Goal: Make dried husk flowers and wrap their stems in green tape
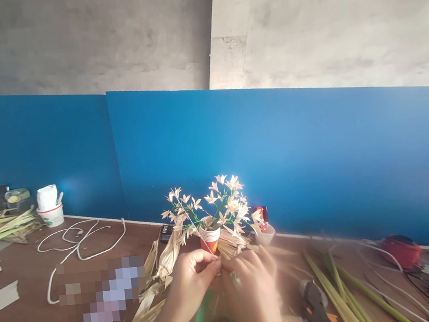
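Observation:
My left hand is closed in a pinch, thumb against forefinger, on a thin wire-like strand that slants up and left from the fingertips. Touching it at the fingertips, my right hand has its fingers curled together, slightly blurred; what lies inside them is hidden. Just beyond both hands stands a stack of paper cups holding artificial flowers with cream petals and green stems. Dried corn husks lie around the cups. Under my hands shows a green strip.
White cable loops across the table at left, near a white tub. At right lie long green leaves, a dark tool and a red object. A blue partition borders the table's back.

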The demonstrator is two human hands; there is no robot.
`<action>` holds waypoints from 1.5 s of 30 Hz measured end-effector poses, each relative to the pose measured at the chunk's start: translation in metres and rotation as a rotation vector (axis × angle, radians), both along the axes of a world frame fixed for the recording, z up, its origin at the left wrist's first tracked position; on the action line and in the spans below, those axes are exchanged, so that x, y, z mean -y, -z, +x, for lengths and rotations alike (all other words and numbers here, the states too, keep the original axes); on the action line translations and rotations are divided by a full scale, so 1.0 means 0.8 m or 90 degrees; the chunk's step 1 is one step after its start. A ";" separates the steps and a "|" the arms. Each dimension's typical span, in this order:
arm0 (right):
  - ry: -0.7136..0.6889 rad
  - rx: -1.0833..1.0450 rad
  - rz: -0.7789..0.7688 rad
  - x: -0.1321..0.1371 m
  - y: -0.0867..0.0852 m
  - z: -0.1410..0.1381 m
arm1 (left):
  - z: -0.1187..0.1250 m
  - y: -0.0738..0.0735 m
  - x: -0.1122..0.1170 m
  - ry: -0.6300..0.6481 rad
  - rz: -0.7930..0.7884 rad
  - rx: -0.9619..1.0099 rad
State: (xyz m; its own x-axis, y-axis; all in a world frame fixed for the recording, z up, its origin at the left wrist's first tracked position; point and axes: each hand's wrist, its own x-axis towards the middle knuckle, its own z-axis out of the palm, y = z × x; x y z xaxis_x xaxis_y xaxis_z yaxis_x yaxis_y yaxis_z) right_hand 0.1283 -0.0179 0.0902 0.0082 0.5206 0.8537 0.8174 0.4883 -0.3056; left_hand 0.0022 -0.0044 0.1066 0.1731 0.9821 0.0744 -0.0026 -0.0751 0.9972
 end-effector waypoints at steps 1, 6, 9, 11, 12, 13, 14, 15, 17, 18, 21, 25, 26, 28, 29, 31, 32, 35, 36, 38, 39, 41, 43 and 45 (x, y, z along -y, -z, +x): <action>-0.003 0.009 0.007 0.001 -0.002 0.000 | -0.002 0.001 -0.001 0.013 -0.006 0.006; 0.011 0.001 0.015 -0.002 -0.001 0.003 | -0.008 0.008 -0.007 0.036 -0.053 -0.018; 0.012 -0.009 0.007 -0.007 0.003 0.004 | -0.003 0.010 -0.007 0.028 -0.063 0.004; 0.017 -0.012 0.002 -0.010 0.006 0.004 | 0.001 0.011 -0.007 0.024 -0.080 0.042; 0.019 -0.011 0.000 -0.011 0.007 0.004 | 0.003 0.011 -0.007 0.021 -0.087 0.058; 0.021 -0.012 -0.001 -0.011 0.008 0.004 | 0.005 0.012 -0.006 0.015 -0.093 0.067; 0.021 -0.012 -0.003 -0.012 0.009 0.004 | 0.007 0.012 -0.006 0.006 -0.096 0.069; 0.019 -0.012 -0.006 -0.012 0.010 0.004 | 0.008 0.013 -0.006 -0.006 -0.096 0.064; 0.010 -0.016 -0.012 -0.011 0.010 0.004 | 0.011 0.014 -0.005 -0.034 -0.080 0.046; 0.007 -0.020 -0.016 -0.010 0.009 0.004 | 0.012 0.015 -0.004 -0.046 -0.063 0.039; 0.005 -0.028 -0.020 -0.008 0.007 0.004 | 0.013 0.017 -0.004 -0.063 -0.024 0.035; 0.006 -0.033 -0.034 -0.007 0.007 0.003 | 0.011 0.018 -0.008 -0.047 -0.050 0.059; 0.008 -0.037 -0.039 -0.007 0.007 0.003 | 0.011 0.018 -0.008 -0.043 -0.056 0.068; 0.012 -0.043 -0.051 -0.007 0.008 0.003 | 0.010 0.017 -0.008 -0.040 -0.058 0.085; 0.013 -0.044 -0.058 -0.007 0.008 0.003 | 0.010 0.017 -0.008 -0.041 -0.056 0.090; 0.014 -0.044 -0.071 -0.006 0.007 0.003 | 0.011 0.018 -0.007 -0.048 -0.047 0.090; 0.013 -0.044 -0.075 -0.006 0.006 0.004 | 0.011 0.019 -0.007 -0.053 -0.044 0.090; 0.007 -0.047 -0.084 -0.005 0.005 0.004 | 0.011 0.022 -0.009 -0.052 -0.050 0.103; 0.004 -0.051 -0.092 -0.004 0.006 0.004 | 0.010 0.023 -0.010 -0.050 -0.055 0.107; -0.006 -0.067 -0.125 -0.005 0.007 0.005 | 0.007 0.023 -0.012 -0.044 -0.063 0.100; -0.014 -0.081 -0.152 -0.006 0.007 0.006 | 0.004 0.021 -0.013 -0.039 -0.064 0.090; -0.049 -0.131 -0.235 -0.007 0.006 0.008 | 0.000 0.018 -0.014 -0.020 -0.058 0.069; -0.118 -0.221 -0.372 -0.008 0.003 0.012 | -0.004 0.014 -0.013 0.002 -0.048 0.066; -0.210 -0.338 -0.534 -0.007 -0.004 0.017 | -0.006 0.013 -0.012 0.018 -0.046 0.091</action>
State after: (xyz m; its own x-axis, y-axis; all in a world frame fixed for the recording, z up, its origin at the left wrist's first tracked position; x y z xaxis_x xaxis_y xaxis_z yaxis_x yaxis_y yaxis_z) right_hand 0.1417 -0.0126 0.0930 0.0259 0.9891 0.1452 0.3438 0.1275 -0.9303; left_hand -0.0028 0.0048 0.0966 0.1937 0.9806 0.0297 -0.1460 -0.0011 0.9893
